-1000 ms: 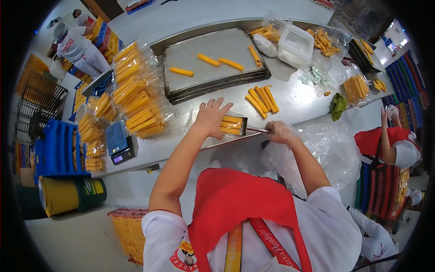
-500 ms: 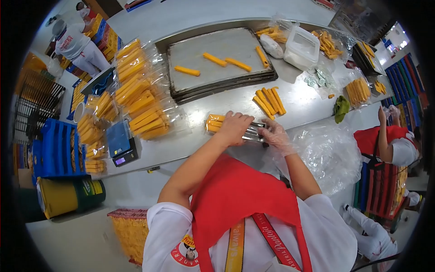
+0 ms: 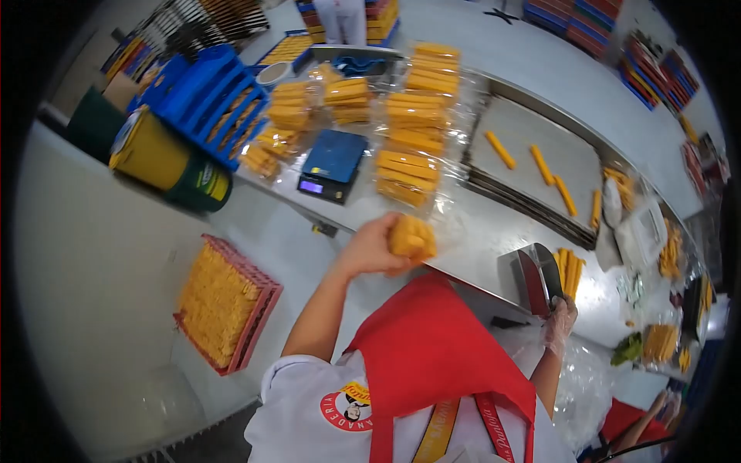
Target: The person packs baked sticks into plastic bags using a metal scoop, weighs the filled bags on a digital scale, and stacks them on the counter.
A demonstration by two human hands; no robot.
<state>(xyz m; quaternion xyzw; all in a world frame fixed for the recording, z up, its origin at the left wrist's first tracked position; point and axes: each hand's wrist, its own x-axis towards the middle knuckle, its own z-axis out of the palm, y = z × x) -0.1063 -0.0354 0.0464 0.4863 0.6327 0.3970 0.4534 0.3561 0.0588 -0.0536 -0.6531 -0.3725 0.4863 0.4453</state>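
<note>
- Writing: the red strap (image 3: 494,428) bears "Pantoja"; the round shirt badge (image 3: 346,407) is only partly legible.
- Left hand (image 3: 374,247): arm extended towards 1 o'clock, fingers curled around a packet of yellow sticks (image 3: 413,239), at 4–5 o'clock from the scale (image 3: 333,158), near the edge of the surface (image 3: 472,245).
- Right hand (image 3: 563,315), gloved: at 4 o'clock from the packet, grasping the metal scoop (image 3: 533,276).
- Change: half a second ago both hands meet at the scoop; now they stand well apart.
</note>
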